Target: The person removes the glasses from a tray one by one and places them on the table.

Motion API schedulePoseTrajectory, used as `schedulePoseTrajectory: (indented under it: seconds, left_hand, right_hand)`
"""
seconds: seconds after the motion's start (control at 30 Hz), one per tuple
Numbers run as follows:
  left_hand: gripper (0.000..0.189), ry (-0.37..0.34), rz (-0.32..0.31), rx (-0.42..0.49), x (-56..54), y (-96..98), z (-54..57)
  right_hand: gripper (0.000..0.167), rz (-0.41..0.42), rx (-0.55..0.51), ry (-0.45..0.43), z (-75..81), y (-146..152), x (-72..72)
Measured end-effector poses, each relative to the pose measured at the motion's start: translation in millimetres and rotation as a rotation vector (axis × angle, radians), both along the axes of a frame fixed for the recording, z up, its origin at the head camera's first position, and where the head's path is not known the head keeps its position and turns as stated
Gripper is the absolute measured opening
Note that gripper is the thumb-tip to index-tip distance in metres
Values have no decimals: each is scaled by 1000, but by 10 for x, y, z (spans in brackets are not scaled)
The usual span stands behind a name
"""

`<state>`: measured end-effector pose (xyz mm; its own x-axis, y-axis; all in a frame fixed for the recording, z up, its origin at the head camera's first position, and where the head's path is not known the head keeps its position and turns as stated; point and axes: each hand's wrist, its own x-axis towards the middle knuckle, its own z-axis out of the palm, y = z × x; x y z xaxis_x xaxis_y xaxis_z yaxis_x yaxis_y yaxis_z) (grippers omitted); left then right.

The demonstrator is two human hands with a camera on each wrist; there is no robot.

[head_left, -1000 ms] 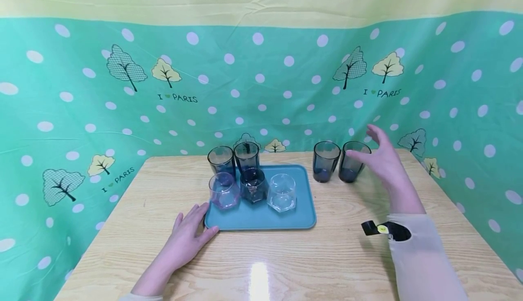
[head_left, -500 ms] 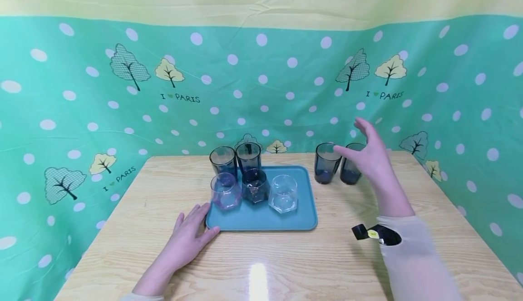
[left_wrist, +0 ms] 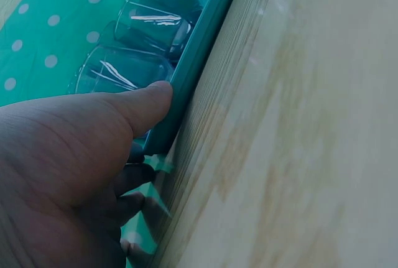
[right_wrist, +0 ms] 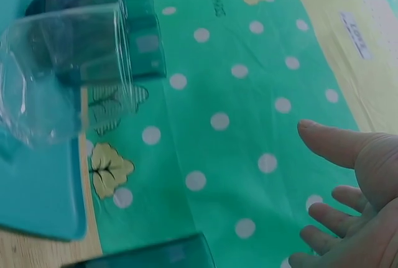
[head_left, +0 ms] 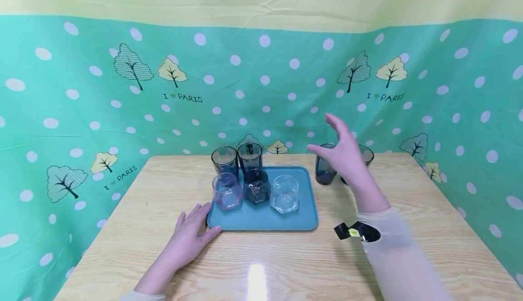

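Observation:
My left hand (head_left: 189, 237) rests at the near left corner of a blue tray (head_left: 261, 221), thumb on the front rim and fingers along the left side. On the tray stand a purple-tinted glass (head_left: 227, 196), a dark faceted glass (head_left: 256, 189) and a clear glass (head_left: 284, 196), in a row. My right hand (head_left: 345, 153) is raised with fingers spread, holding nothing. It partly covers two tall dark glasses, a left one (head_left: 324, 174) and a right one (head_left: 367, 154). In the right wrist view, nothing lies between thumb and fingers.
Two more tall dark glasses, one (head_left: 224, 158) beside the other (head_left: 250, 157), stand behind the front row at the tray's back left. A green dotted curtain (head_left: 261, 96) hangs behind the wooden table (head_left: 327, 264).
My right hand has moved left, from the rightmost tall glass to in front of the two tall glasses, still spread. My left hand and the glasses have stayed in place.

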<state>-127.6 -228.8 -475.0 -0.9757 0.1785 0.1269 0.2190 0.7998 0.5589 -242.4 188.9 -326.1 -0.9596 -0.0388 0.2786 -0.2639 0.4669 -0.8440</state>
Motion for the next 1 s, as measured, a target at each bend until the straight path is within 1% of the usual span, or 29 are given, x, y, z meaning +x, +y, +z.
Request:
schedulePoseTrajectory:
  seconds: [0.17, 0.5, 0.73, 1.0]
  left_hand:
    - [80, 10, -1, -3, 6, -7, 7]
    - [80, 15, -3, -2, -1, -4, 6]
    - [81, -2, -2, 3, 1, -4, 7]
    - [81, -8, 7, 0, 7, -10, -11]
  right_hand:
    - [103, 51, -12, 13, -20, -183, -46]
    - [101, 144, -12, 7, -84, -548, -121]
    - [101, 168, 23, -2, -136, -723, -175]
    - [102, 209, 33, -17, -177, -908, -243]
